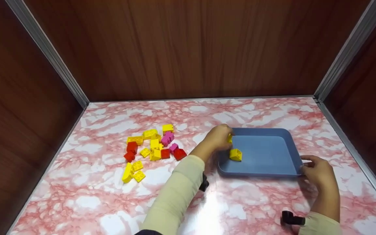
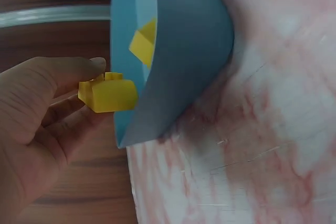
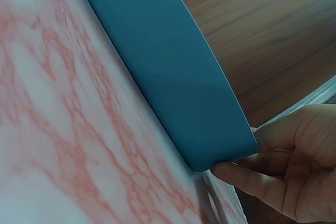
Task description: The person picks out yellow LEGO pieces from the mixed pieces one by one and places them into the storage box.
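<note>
A blue-grey tray (image 1: 259, 153) lies on the right half of the table. Over its left rim, my left hand (image 1: 220, 137) pinches a yellow toy brick (image 2: 113, 94) between thumb and fingers. Another yellow brick (image 1: 236, 154), with a sloped side, sits inside the tray near that rim. At the tray's near right corner, my right hand (image 1: 320, 171) grips the wall. The right wrist view shows a fingertip (image 3: 228, 171) low against the outside of that corner, with other fingers up at the rim.
Left of the tray is a loose cluster of bricks: several yellow ones (image 1: 154, 143), red ones (image 1: 132, 147) and pink ones (image 1: 167, 138). Dark wood panels (image 1: 201, 49) wall in the marble-patterned table (image 1: 90, 202) at the back and both sides.
</note>
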Demonstrator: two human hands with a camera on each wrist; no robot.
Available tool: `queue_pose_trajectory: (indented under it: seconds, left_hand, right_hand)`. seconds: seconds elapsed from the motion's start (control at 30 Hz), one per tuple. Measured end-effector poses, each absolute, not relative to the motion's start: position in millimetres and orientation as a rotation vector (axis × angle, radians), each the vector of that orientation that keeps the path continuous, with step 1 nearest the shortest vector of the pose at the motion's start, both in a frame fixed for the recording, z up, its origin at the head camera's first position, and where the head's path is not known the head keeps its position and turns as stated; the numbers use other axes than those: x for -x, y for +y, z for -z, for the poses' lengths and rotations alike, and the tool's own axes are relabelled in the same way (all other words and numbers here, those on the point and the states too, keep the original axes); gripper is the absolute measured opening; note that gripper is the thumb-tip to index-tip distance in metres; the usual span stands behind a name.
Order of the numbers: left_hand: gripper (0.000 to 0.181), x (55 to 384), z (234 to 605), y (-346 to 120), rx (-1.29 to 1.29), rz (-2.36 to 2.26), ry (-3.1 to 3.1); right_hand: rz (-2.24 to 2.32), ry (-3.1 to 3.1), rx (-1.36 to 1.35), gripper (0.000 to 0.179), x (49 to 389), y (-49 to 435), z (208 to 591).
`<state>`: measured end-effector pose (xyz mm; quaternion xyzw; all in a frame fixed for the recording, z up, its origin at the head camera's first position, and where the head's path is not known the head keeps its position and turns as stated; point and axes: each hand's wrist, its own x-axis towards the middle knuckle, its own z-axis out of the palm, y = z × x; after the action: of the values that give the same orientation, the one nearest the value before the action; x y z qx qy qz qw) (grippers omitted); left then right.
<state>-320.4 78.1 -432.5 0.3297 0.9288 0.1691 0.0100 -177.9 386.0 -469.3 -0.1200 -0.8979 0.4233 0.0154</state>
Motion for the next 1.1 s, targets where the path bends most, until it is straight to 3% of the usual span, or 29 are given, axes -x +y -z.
queue_pose_trajectory:
  seconds: [0.63,1.1]
  left_hand:
    - [0.031,328.3,454.2,92.6,-0.960,-0.252,2.895]
    - [0.036,319.9,450.9,73.0,-1.045,-0.706,2.935]
  right_hand:
    - [-1.206,-2.852,0.353,0.046,181.2,383.9,469.3]
    - [-1.255,-2.823,0.363,0.048,179.5,383.4,468.0]
